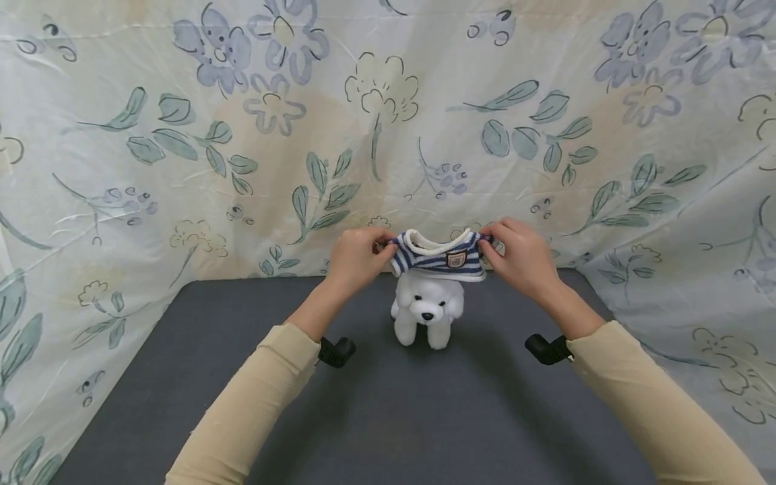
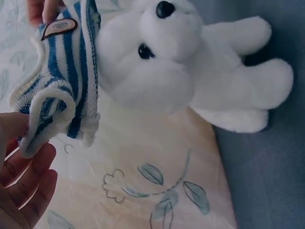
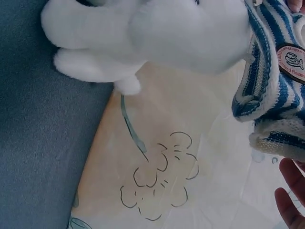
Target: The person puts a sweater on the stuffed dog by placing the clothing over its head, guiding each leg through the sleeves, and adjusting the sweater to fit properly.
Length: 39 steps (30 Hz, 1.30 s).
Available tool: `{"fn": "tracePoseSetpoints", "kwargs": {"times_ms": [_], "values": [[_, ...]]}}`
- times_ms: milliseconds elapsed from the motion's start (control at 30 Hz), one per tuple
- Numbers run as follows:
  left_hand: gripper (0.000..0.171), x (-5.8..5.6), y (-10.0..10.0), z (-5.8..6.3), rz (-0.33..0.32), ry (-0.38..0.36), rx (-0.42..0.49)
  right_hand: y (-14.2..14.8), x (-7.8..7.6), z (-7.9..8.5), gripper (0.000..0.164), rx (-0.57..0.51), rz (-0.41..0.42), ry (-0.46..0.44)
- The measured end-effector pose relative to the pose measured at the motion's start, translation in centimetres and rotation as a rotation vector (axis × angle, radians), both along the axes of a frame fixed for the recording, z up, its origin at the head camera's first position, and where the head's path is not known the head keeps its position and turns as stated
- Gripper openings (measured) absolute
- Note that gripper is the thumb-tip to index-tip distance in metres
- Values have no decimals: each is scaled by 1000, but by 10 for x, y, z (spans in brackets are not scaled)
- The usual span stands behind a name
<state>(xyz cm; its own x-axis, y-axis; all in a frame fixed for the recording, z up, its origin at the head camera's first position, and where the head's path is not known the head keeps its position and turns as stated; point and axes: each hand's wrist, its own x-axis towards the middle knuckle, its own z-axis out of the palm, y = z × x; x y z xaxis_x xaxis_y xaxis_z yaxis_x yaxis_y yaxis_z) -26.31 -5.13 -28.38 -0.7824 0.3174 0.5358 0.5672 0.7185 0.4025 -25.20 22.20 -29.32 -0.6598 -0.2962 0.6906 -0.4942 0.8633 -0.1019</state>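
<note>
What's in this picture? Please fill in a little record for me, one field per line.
Toy: white dog, upright on the grey table
Clothing: blue-and-white striped shirt with a badge
Left side: left hand pinches one sleeve
Right side: right hand pinches the other sleeve
Shirt position: held up at the dog's head, not worn
Backdrop: flowered cloth

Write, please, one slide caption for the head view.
Both hands hold a striped sweater just above a white plush dog on a dark tabletop, before floral cloth.
</note>
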Motion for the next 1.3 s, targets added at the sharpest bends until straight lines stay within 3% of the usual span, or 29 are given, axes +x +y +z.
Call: {"fn": "tracePoseSetpoints", "kwargs": {"times_ms": [133, 400, 567, 900, 1000, 1100, 1300], "values": [[14, -5, -2, -3, 24, -27, 1, -3, -5, -3, 13, 0, -20, -28], [15, -13, 0, -19, 81, -56, -81, -5, -11, -15, 14, 1, -52, -103], [17, -16, 1, -29, 116, -84, -86, -6, -13, -24, 16, 16, -89, -158], [22, -22, 1, -42, 132, -124, -78, -9, -10, -39, 22, 2, -79, -251], [22, -21, 0, -41, 120, -128, -43, -10, -8, -39, 23, -24, -83, -211], [21, -19, -1, -37, 102, -106, 9, -10, -5, -41, 23, -41, -63, -113], [16, -11, -3, -30, 44, 64, 47, -15, 8, -43, 19, -52, 9, 64]]}}
